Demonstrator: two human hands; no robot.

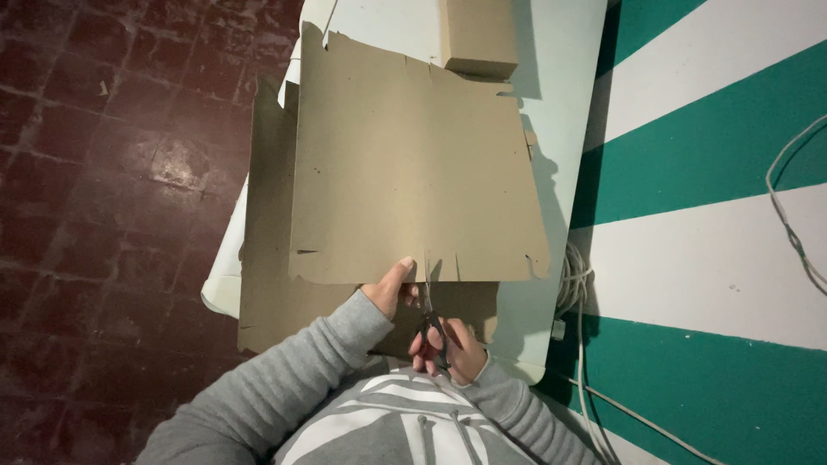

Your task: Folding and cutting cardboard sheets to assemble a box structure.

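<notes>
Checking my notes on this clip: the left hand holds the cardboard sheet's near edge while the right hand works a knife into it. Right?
Not quite. In the head view the right hand works scissors, not a knife. The left hand does hold the cardboard sheet at its near edge.

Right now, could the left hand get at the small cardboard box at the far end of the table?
Probably not easily. The left hand grips the near edge of the cardboard sheet, and the small box sits beyond the sheet's far edge, the whole sheet between them.
</notes>
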